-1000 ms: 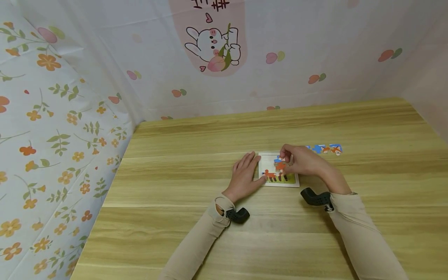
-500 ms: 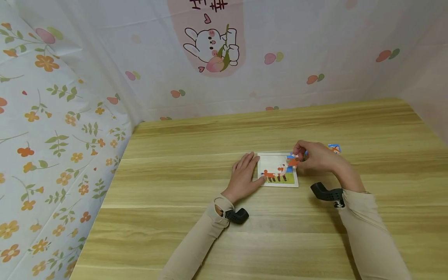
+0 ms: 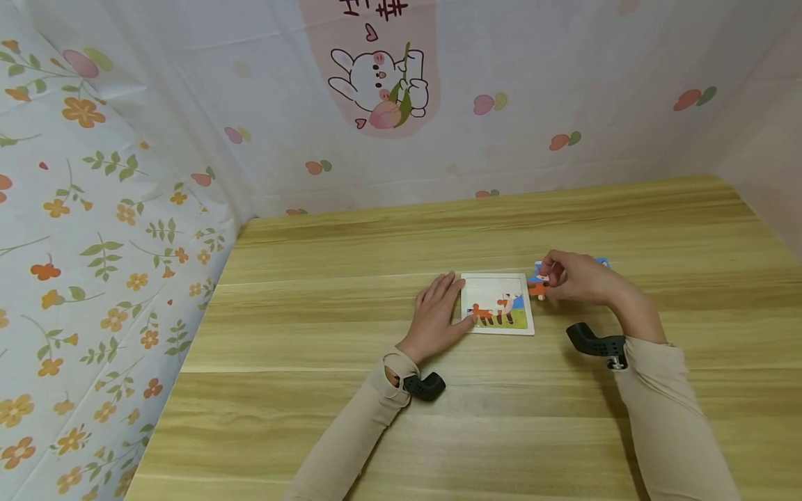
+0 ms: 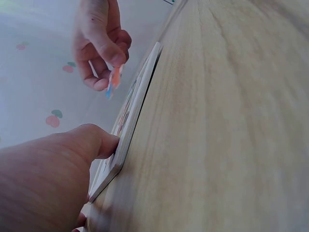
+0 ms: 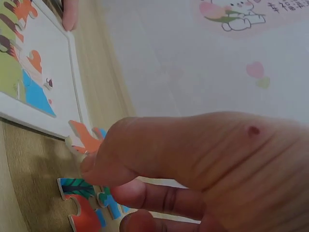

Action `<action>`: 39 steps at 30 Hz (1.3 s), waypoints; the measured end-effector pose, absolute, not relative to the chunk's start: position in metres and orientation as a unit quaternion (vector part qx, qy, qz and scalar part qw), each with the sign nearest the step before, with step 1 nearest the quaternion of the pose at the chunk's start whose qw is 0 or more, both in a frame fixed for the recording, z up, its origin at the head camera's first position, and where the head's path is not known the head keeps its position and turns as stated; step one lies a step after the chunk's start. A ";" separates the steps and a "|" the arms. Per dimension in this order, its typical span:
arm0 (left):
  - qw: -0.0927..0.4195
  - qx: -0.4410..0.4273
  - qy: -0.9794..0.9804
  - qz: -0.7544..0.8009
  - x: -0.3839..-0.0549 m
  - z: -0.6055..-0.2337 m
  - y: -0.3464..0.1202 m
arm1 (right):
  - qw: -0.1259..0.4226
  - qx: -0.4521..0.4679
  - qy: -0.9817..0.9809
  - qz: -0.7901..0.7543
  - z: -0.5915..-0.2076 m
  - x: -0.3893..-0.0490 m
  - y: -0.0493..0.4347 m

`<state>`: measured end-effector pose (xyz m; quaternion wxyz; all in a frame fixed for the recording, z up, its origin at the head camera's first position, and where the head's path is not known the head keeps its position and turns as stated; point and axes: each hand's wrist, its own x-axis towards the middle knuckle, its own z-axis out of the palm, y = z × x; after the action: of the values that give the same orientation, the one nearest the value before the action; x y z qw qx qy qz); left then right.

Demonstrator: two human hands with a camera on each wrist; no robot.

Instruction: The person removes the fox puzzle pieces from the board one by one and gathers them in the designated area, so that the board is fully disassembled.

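My right hand (image 3: 579, 278) pinches an orange and blue puzzle piece (image 3: 538, 285) between thumb and fingertips, just off the right side of the puzzle board (image 3: 530, 306). In the left wrist view, this piece (image 4: 115, 79) hangs above the board's far part. My left hand (image 3: 437, 320) lies flat at the board's left side with fingers stretched out. Its thumb (image 4: 104, 143) presses on the white rim. Joined pieces (image 3: 501, 316) with a fox-like animal on grass fill the board's lower part; its upper part shows bare white.
Loose puzzle pieces lie on the wooden table (image 3: 351, 292) behind and under my right hand, among them a blue one (image 3: 603, 262) and a red one (image 5: 86, 212). A patterned cloth (image 3: 451, 153) hangs behind the table. Black wrist mounts (image 3: 426, 386) stick out from both sleeves.
My right hand has carried the pinched piece from over the board to the right, past its right edge. The board's upper right area is uncovered. My left hand stays in place.
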<state>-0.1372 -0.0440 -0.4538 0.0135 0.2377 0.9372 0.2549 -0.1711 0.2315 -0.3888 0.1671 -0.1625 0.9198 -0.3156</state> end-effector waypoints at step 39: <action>0.010 0.241 0.938 0.251 -0.138 -0.454 -0.044 | 0.182 -0.173 0.917 -0.310 -0.396 -0.174 0.224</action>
<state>-0.1375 -0.0443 -0.4545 0.0101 0.2408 0.9376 0.2507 -0.1739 0.2241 -0.3956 0.1817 -0.1732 0.9169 -0.3103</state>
